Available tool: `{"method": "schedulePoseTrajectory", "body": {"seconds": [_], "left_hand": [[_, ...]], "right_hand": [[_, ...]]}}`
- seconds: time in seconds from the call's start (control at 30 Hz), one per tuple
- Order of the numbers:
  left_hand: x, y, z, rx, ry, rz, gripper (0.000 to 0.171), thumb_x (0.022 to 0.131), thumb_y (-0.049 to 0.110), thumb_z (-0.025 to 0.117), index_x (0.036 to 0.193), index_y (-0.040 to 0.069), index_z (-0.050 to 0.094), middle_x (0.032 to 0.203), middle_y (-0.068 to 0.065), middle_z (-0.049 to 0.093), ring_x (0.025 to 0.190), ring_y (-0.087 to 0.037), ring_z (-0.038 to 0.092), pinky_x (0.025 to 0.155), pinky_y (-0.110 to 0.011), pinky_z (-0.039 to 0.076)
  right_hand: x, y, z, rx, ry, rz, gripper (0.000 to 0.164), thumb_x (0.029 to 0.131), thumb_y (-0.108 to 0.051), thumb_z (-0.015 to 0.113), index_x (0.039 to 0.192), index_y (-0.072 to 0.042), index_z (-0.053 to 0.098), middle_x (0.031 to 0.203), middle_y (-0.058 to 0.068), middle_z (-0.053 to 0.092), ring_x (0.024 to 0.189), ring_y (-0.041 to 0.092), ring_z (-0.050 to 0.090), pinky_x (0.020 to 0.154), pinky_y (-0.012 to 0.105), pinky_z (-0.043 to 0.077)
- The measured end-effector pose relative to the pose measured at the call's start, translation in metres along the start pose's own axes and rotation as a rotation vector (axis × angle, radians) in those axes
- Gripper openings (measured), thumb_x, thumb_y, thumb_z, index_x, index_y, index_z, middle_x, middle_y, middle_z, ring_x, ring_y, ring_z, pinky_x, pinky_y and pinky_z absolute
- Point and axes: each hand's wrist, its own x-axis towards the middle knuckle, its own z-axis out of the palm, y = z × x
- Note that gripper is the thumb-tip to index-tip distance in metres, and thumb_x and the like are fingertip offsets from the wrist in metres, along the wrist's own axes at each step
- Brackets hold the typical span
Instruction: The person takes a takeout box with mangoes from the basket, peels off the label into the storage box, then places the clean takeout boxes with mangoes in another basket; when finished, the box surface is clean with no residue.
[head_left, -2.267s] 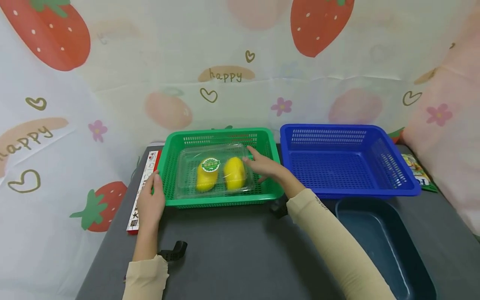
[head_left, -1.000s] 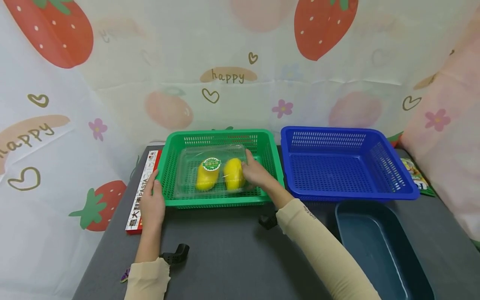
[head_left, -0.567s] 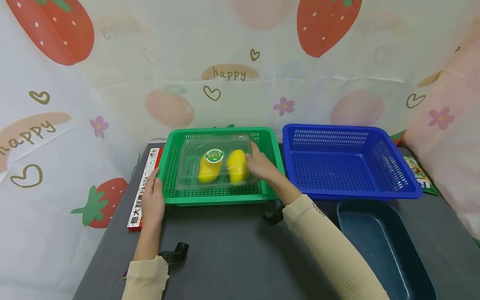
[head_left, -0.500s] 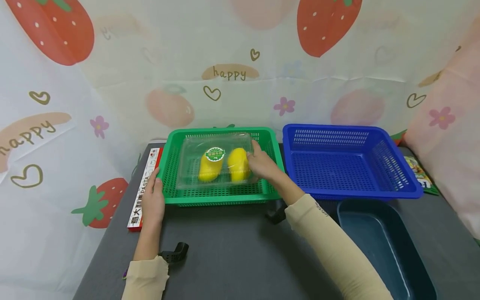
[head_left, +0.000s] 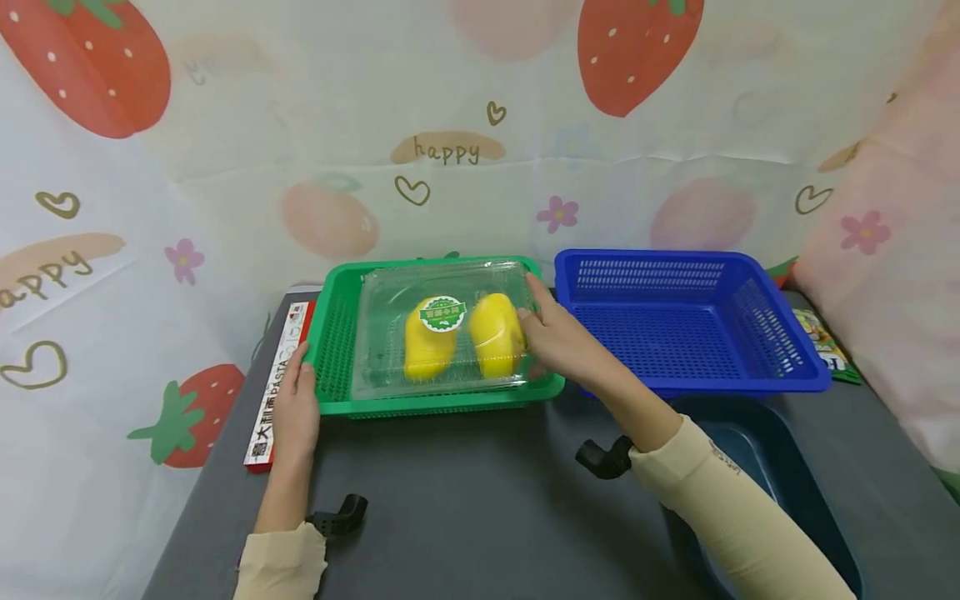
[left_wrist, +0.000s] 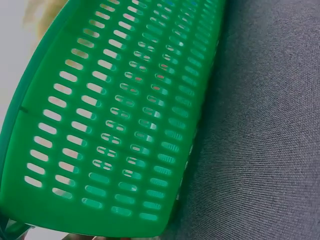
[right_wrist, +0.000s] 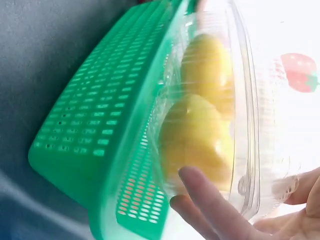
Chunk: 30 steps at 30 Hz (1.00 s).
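Note:
My right hand (head_left: 562, 337) grips the right end of a clear plastic clamshell box (head_left: 381, 333), thumb on top. In the right wrist view the fingers (right_wrist: 217, 202) curl under that end. Two yellow mangoes (head_left: 495, 333) lie inside, and a round green-and-white sticker (head_left: 442, 314) is on the lid. The box hangs over the green basket (head_left: 420, 408), raised above its rim. My left hand (head_left: 296, 408) holds the basket's left rim, with the fingers along the outside. The left wrist view shows only the slotted basket wall (left_wrist: 95, 212) and the table cloth.
A blue basket (head_left: 645, 325) stands right of the green one. A dark blue tray (head_left: 750, 425) sits in front of it, partly under my right sleeve. A red-and-white pasta box (head_left: 281, 375) lies at the left, and a green snack packet (head_left: 828, 346) at the far right.
My right hand took hold of the clamshell box's right end and lifted it from inside the green basket, up and to the right. My left hand stayed on the rim.

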Motion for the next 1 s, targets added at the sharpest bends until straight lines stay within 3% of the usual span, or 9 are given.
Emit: {"method": "schedulePoseTrajectory", "body": {"seconds": [0.17,0.23,0.43,0.57,0.77,0.93,1.0], "left_hand": [[-0.001,-0.003,0.0,0.0,-0.001,-0.001,0.051,0.102,0.047,0.027,0.151,0.033,0.029,0.158,0.001,0.024,0.144,-0.023,0.02,0.113,-0.056,0.018],[0.0,-0.004,0.0,0.001,-0.001,0.004,0.051,0.102,0.047,0.027,0.151,0.033,0.029,0.158,0.001,0.024,0.144,-0.023,0.021,0.112,-0.057,0.018],[0.001,-0.005,0.002,-0.006,0.006,0.006,0.051,0.102,0.049,0.029,0.15,0.034,0.03,0.157,0.004,0.026,0.144,-0.02,0.02,0.114,-0.054,0.018],[0.002,-0.004,0.003,0.004,0.004,0.011,0.051,0.102,0.048,0.028,0.15,0.034,0.03,0.157,0.004,0.026,0.144,-0.02,0.02,0.114,-0.055,0.018],[0.006,0.003,0.004,0.014,-0.042,0.021,0.053,0.101,0.052,0.027,0.151,0.037,0.025,0.158,0.004,0.021,0.145,-0.022,0.018,0.113,-0.057,0.017],[0.003,0.002,0.002,0.022,-0.066,-0.021,0.054,0.1,0.054,0.025,0.152,0.038,0.021,0.159,0.006,0.018,0.146,-0.021,0.015,0.114,-0.057,0.015],[0.0,0.0,0.003,0.021,-0.063,-0.03,0.054,0.101,0.053,0.026,0.152,0.038,0.021,0.159,0.006,0.018,0.146,-0.021,0.014,0.114,-0.056,0.014]], "right_hand": [[-0.032,0.004,-0.012,0.028,0.003,0.008,0.058,0.105,-0.036,0.032,0.151,-0.044,-0.003,0.143,0.017,0.039,0.103,0.031,0.06,0.069,0.044,0.057],[-0.045,0.006,-0.015,0.018,0.004,0.014,0.058,0.105,-0.037,0.033,0.15,-0.046,-0.002,0.142,0.017,0.038,0.106,0.032,0.058,0.068,0.042,0.057],[-0.087,0.008,-0.019,-0.074,0.032,0.021,0.06,0.103,-0.042,0.035,0.148,-0.049,-0.003,0.135,0.016,0.043,0.105,0.03,0.057,0.069,0.039,0.055],[-0.112,0.017,-0.015,-0.075,0.025,0.052,0.058,0.103,-0.045,0.035,0.148,-0.049,-0.001,0.126,0.014,0.047,0.091,0.027,0.056,0.069,0.038,0.053],[-0.143,0.046,0.0,0.047,0.022,0.144,0.06,0.101,-0.047,0.041,0.149,-0.048,0.006,0.125,0.015,0.046,0.082,0.026,0.055,0.065,0.039,0.053],[-0.16,0.079,0.017,0.053,0.022,0.197,0.063,0.1,-0.048,0.043,0.152,-0.038,0.009,0.123,0.012,0.048,0.091,0.022,0.056,0.061,0.038,0.048],[-0.165,0.093,0.024,0.055,0.007,0.232,0.065,0.099,-0.048,0.043,0.154,-0.034,0.01,0.121,0.011,0.05,0.088,0.022,0.055,0.06,0.038,0.045]]}}
